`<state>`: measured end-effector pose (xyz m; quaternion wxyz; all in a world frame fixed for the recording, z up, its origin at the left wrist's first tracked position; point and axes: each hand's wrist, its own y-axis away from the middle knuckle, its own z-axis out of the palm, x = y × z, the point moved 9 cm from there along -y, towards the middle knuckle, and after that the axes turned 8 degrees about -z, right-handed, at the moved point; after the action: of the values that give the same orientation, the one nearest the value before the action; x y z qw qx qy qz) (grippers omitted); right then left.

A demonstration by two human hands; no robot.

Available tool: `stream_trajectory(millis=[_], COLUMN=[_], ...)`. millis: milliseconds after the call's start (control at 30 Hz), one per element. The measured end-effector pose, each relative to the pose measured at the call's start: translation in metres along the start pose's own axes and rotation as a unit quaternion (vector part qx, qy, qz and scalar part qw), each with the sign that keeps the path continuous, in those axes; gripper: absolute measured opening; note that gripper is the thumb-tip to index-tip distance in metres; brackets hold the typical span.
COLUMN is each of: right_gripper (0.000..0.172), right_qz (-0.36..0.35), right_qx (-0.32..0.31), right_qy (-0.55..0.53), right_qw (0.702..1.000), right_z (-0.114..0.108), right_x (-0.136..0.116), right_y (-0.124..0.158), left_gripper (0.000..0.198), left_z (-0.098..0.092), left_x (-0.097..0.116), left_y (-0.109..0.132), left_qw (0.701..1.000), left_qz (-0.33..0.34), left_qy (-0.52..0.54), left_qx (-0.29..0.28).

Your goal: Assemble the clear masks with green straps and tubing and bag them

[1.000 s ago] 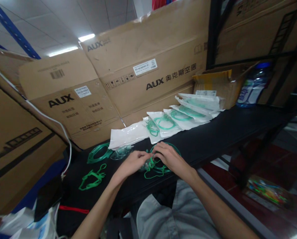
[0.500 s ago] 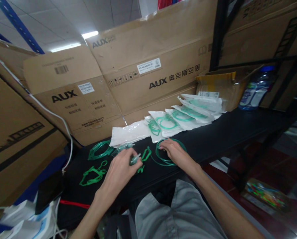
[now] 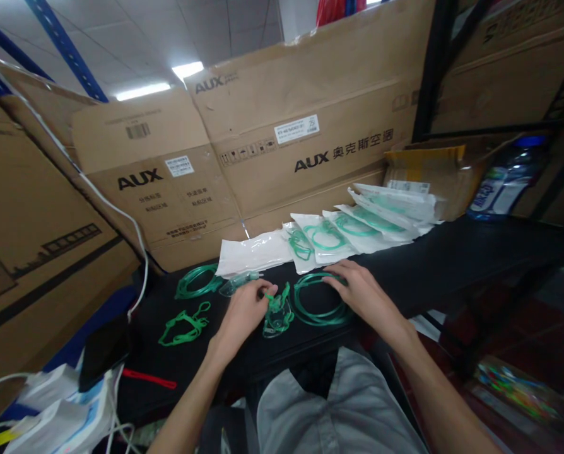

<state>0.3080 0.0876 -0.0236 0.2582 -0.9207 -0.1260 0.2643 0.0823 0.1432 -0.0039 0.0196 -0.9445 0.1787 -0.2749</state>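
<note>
My left hand (image 3: 245, 313) is closed, thumb and forefinger drawn together at the upper edge of a clear oxygen mask (image 3: 277, 323) with a green strap; its other fingertips are hidden. The mask lies on the black tabletop just right of this hand. Over the right part of a coil of green tubing (image 3: 305, 313) is my right hand (image 3: 361, 289), thumb apart from the fingers. Left of my left hand lie a clear piece with a green end (image 3: 237, 284), another coil of green tubing (image 3: 192, 285) and a loose green strap (image 3: 185, 329).
Several white packets with green tubing (image 3: 327, 238) lean in a row along the cardboard (image 3: 263, 183) at the back. A blue-capped bottle (image 3: 502, 183) stands at the right by an opened carton (image 3: 445, 180). At the left are a red strap (image 3: 149, 378), a dark phone-like object (image 3: 103, 353) and white adapters (image 3: 64, 403).
The clear mask, earlier mostly covered by my left hand, now lies in view on the table. My right hand has spread its fingers at the tubing coil. The view has shifted slightly.
</note>
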Motion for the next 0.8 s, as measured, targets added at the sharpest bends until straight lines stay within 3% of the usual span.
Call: stream_trajectory(millis=[133, 300, 400, 533, 667, 800], right_gripper=[0.035, 0.028, 0.032, 0.033, 0.026, 0.023], right_qz=[0.113, 0.138, 0.139, 0.13, 0.118, 0.101], right_qx=[-0.055, -0.106, -0.111, -0.119, -0.121, -0.116], right_qy=[0.147, 0.175, 0.17, 0.164, 0.153, 0.132], right_qw=[0.981, 0.969, 0.969, 0.971, 0.974, 0.979], right_z=[-0.002, 0.016, 0.021, 0.023, 0.022, 0.02], right_x=[0.021, 0.017, 0.018, 0.022, 0.024, 0.021], right_y=[0.01, 0.008, 0.007, 0.008, 0.008, 0.006], left_gripper=[0.025, 0.035, 0.04, 0.031, 0.017, 0.017], left_z=[-0.004, -0.013, -0.005, 0.019, 0.035, 0.04], left_x=[0.008, 0.029, 0.045, 0.048, 0.045, 0.043], left_y=[-0.005, -0.015, -0.025, -0.04, -0.05, -0.052], left_qw=[0.997, 0.992, 0.982, 0.961, 0.956, 0.962], left_qz=[0.022, 0.016, 0.013, -0.008, -0.011, -0.005], left_qy=[-0.042, -0.109, -0.189, -0.255, -0.261, -0.243], left_qx=[0.053, 0.068, 0.003, -0.106, -0.136, -0.122])
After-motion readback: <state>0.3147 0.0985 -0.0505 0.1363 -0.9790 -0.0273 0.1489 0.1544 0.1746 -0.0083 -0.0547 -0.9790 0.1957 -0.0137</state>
